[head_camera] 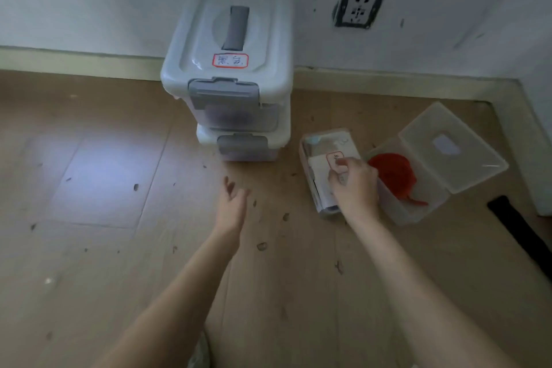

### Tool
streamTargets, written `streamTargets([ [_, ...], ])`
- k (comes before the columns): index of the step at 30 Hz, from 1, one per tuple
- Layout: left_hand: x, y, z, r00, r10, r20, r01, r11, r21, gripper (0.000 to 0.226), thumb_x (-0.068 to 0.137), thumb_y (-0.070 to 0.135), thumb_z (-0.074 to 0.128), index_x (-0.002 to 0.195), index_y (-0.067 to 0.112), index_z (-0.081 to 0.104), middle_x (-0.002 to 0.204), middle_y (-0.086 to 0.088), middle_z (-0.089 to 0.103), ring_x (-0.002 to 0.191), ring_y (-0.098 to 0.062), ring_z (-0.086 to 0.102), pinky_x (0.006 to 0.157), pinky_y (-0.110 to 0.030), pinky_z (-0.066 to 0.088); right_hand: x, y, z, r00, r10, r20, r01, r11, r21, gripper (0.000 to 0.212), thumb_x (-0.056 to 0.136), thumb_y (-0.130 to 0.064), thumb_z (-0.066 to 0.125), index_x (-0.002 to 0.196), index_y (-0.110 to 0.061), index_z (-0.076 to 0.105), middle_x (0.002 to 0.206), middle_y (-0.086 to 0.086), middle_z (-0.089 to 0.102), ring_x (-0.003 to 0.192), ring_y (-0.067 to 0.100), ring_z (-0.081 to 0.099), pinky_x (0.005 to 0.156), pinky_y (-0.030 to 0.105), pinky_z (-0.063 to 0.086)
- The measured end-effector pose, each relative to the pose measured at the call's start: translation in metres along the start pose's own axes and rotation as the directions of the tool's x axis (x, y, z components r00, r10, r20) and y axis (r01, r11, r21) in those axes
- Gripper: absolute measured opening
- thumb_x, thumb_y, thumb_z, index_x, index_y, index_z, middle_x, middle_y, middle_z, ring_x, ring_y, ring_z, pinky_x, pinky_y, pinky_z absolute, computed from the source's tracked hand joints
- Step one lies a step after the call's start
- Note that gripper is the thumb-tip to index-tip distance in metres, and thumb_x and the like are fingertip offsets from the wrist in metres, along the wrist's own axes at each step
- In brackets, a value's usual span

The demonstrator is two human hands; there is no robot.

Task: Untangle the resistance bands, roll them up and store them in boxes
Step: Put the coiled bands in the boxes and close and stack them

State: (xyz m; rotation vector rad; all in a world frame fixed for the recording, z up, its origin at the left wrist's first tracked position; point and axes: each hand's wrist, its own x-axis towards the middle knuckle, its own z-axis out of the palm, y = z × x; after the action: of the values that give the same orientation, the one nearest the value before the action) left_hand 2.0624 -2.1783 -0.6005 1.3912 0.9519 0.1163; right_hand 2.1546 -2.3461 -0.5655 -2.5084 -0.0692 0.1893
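Two latched grey-white boxes [230, 75] sit stacked on the floor [89, 188] against the back wall, a small clear box [324, 158] and an open clear box [418, 203] beside them toward the right corner. Red rolled band [392, 172] lies inside the open one; a black strap [519, 230] lies near the floor's right edge. Right hand [354, 185] presses the small box's labelled lid, fingers curled on it, pinch unclear; left hand [231, 203] hovers relaxed, holding nothing.

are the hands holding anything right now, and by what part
The right hand rests on the lid of the small clear box, fingers near its label; a real grip cannot be told. The left hand holds nothing.
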Motion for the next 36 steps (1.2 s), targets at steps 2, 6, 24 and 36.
streamTargets([
  [2,-0.011,-0.020,0.028,0.994,-0.014,0.111,0.002,0.994,0.107,0.047,0.097,0.009,0.041,0.143,0.013,0.031,0.146,-0.004,0.039,0.131,-0.019,0.040,0.099,-0.024,0.032,-0.001,0.024,0.000,0.991,0.049,0.125,-0.022,0.978,-0.208,0.068,0.079,-0.045,0.067,0.135,-0.013,0.042,0.141,0.014,0.038,0.130,0.033,0.031,0.104,0.043,0.029],
  [6,-0.005,-0.019,0.076,0.964,-0.016,0.267,-0.010,0.995,0.096,0.042,0.095,0.007,0.043,0.138,0.010,0.042,0.140,-0.006,0.047,0.125,-0.019,0.046,0.108,-0.032,0.035,0.005,0.036,0.015,0.975,0.111,0.195,-0.032,0.928,-0.371,0.109,0.065,-0.061,0.071,0.147,-0.027,0.006,0.151,0.018,0.006,0.138,0.040,0.010,0.111,0.052,0.014],
  [24,0.030,0.001,0.091,0.925,-0.234,0.301,0.242,0.970,0.010,0.021,0.091,0.025,0.059,0.098,0.005,0.056,0.094,-0.016,0.064,0.078,-0.027,0.062,0.068,-0.035,0.057,0.007,0.035,0.040,0.984,0.035,0.177,0.034,0.927,-0.374,0.093,0.064,-0.052,0.074,0.139,-0.036,0.020,0.147,0.019,0.008,0.135,0.043,0.012,0.111,0.054,0.014],
  [36,0.046,0.017,0.065,0.950,-0.254,0.179,0.297,0.915,-0.275,0.035,0.089,0.012,0.061,0.120,0.005,0.046,0.104,-0.010,0.057,0.080,-0.019,0.061,0.059,-0.024,0.056,0.057,0.048,-0.002,0.771,-0.177,0.611,0.468,0.808,-0.357,0.110,0.064,-0.043,0.078,0.144,-0.042,0.003,0.155,0.007,-0.008,0.143,0.034,-0.009,0.112,0.055,-0.002],
])
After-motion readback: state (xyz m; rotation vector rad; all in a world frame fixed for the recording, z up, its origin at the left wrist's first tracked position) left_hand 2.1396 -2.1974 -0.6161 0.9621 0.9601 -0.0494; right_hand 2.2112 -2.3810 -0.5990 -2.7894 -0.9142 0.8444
